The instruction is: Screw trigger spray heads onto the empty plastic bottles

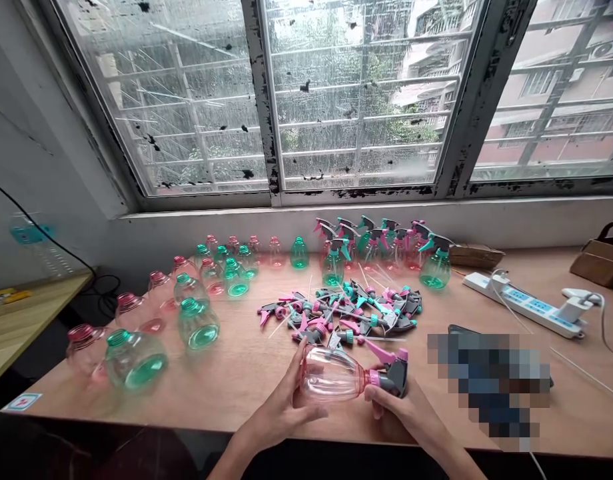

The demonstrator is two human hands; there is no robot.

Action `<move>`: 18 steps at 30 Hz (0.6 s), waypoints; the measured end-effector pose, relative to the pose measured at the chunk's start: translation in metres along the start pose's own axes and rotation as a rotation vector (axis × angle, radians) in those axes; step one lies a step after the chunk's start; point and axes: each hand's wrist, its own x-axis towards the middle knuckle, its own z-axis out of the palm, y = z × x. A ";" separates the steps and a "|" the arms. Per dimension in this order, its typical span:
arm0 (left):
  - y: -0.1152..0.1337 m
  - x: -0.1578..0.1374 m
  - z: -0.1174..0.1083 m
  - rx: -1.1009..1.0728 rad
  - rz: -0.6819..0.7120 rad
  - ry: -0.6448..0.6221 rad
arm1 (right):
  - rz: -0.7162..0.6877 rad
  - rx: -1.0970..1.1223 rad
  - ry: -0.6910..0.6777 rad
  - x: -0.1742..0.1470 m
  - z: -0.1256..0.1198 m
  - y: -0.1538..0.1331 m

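1 pink bottle (pixel 331 379) | 1 sprayer (pixel 397 377): right fingers (pixel 385 399) grasping it | left fingers (pixel 293 375) spread

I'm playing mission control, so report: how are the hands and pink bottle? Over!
Left hand at base of pink bottle. Right hand holding its spray head. Bottle sideways between hands. Loose spray heads heaped just beyond.

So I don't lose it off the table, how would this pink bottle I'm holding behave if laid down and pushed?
The bottle shows no liquid, so it's probably light. Its rounded sides may roll, though the jutting trigger could stop it. Its glossy surface could be slippery.
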 end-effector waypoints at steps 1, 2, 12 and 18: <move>0.000 0.000 0.000 -0.013 -0.010 -0.002 | 0.001 -0.003 -0.004 0.000 0.000 0.000; -0.001 0.000 -0.001 -0.023 -0.015 -0.004 | 0.003 -0.003 -0.010 0.000 -0.001 0.001; 0.000 0.002 0.001 0.051 0.007 0.024 | 0.009 0.032 -0.009 0.004 -0.001 -0.001; -0.006 0.001 -0.002 -0.023 -0.024 -0.016 | 0.012 0.030 -0.026 0.003 0.000 -0.002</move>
